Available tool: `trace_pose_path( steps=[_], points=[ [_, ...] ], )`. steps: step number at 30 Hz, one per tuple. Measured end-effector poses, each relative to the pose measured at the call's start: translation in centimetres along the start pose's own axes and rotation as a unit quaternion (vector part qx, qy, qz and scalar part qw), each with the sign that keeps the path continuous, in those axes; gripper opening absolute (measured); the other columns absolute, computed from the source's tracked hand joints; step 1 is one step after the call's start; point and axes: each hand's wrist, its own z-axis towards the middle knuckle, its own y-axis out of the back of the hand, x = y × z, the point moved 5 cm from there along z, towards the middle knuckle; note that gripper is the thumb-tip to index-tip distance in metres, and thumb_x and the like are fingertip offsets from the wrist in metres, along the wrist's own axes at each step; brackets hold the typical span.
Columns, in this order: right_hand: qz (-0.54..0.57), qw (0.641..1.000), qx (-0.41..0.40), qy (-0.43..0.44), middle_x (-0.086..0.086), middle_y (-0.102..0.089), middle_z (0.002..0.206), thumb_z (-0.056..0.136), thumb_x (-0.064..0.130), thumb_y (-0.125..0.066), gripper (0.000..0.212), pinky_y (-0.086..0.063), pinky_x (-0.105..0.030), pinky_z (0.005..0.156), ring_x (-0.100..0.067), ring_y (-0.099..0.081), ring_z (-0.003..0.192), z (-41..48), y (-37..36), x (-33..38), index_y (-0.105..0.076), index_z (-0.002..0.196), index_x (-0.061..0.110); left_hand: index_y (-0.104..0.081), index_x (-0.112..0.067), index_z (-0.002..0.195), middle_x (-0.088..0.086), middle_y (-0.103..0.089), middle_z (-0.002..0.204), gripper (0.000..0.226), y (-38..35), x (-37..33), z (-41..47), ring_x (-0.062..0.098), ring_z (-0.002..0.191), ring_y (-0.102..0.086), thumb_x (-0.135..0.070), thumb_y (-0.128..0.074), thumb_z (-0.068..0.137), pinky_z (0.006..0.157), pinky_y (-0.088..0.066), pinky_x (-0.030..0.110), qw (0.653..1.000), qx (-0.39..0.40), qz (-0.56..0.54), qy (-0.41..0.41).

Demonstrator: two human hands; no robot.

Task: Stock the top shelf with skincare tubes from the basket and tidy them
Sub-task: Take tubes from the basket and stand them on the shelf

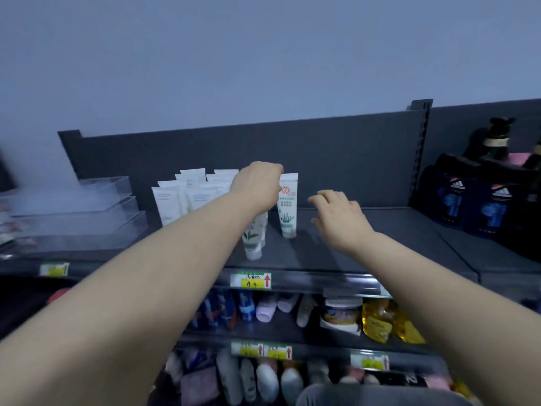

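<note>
showing the top shelf (380, 230), a flat, matte dark-grey metal deck with an upright back panel (205, 148) in the same finish. standing cap-down on it, left of centre, were three groups: plain white tubes (172, 200) with flat crimped tops, clustered at the back left; green-leaf tubes (253, 237) of smooth white plastic with translucent caps, nearer the front edge; and, just to their right, a single tube (288, 206) printed with a round red emblem and a teal coral motif. the left hand (255, 186) was over the green-leaf tubes, knuckles up, its fingers hidden behind the hand, so whether it gripped a tube could not be told. the right hand (336, 215) hovered above bare shelf to the right of the single tube, fingers loosely curled, holding nothing. clear stepped acrylic trays (76, 206), blurred, stood at far left; dark boxes (471, 200) at far right.
</note>
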Motion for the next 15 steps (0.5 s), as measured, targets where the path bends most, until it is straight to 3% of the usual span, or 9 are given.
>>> trace_pose_path(
  steps=[5, 10, 15],
  points=[
    [0.013, 0.999, 0.030, 0.028, -0.003, -0.036, 0.144, 0.095, 0.029, -0.048, 0.047, -0.034, -0.044, 0.100, -0.027, -0.033, 0.132, -6.3, -0.4, -1.6, -0.036, 0.139, 0.019, -0.059, -0.015, 0.119, 0.010, -0.067, 0.113, 0.030, -1.4, -4.3, -6.0, 0.033, 0.106, -0.060, -0.016, -0.054, 0.090, 0.083, -0.053, 0.041, 0.999, 0.030, -0.023, 0.007],
    [0.015, 0.997, 0.065, 0.038, -0.005, -0.039, 0.141, 0.094, 0.026, -0.049, 0.044, -0.036, -0.043, 0.098, -0.029, -0.036, 0.129, -12.9, -2.8, -3.7, -0.039, 0.136, 0.018, -0.051, -0.017, 0.135, 0.013, -0.060, 0.130, 0.042, -4.9, -7.5, -12.0, 0.033, 0.119, -0.055, -0.024, -0.054, 0.095, 0.087, -0.046, 0.036, 0.994, 0.091, -0.065, -0.003],
    [0.021, 0.989, 0.146, -0.012, -0.007, -0.042, 0.135, 0.094, 0.028, -0.050, 0.043, -0.040, -0.044, 0.095, -0.030, -0.039, 0.126, -19.9, -7.7, -5.9, -0.041, 0.134, 0.017, -0.052, -0.016, 0.135, 0.012, -0.061, 0.131, 0.041, -11.1, -9.5, -17.3, 0.031, 0.119, -0.056, -0.024, -0.054, 0.095, 0.089, -0.048, 0.036, 0.977, 0.170, -0.127, 0.023]
  ],
)
